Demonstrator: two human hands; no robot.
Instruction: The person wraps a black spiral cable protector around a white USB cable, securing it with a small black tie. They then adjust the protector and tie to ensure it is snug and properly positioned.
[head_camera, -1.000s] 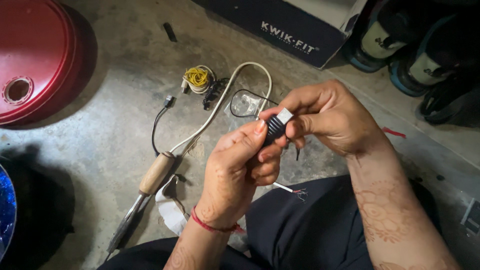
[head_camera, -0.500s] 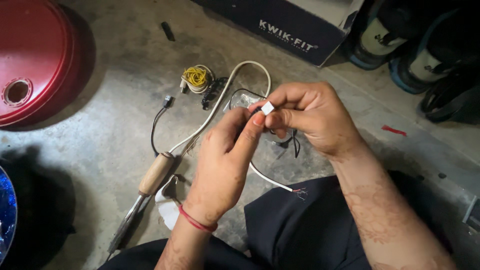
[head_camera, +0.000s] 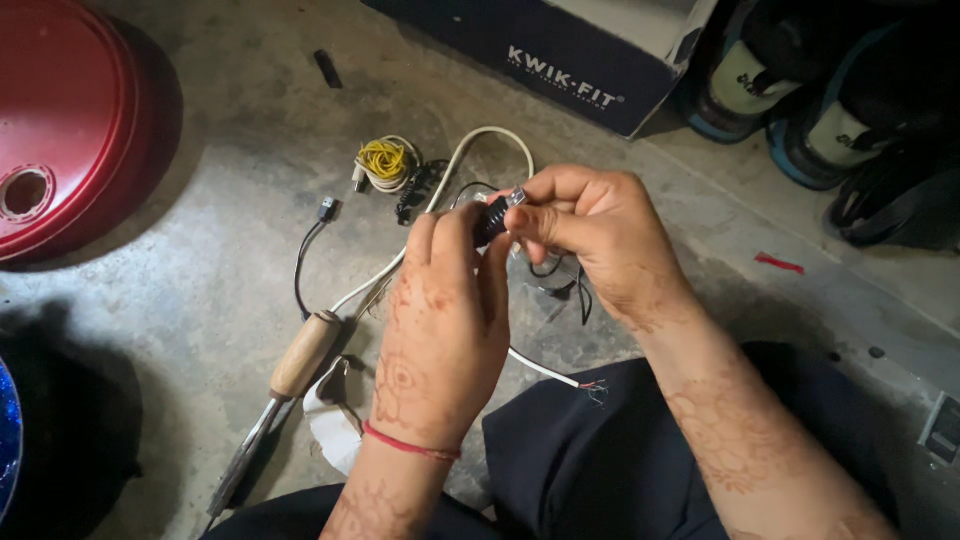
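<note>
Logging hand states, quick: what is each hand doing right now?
Left hand: closed on the black plug.
Right hand: closed, pinching the same black plug at its metal tip.

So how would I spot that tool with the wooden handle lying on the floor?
Start at the big red round lid at the upper left of the grey concrete floor, then look down and right, just left of the person's left hand. There lies the soldering iron, slanted, with a white cord. Its light wooden handle and long metal shaft set it apart from the loose wires around it.
</note>
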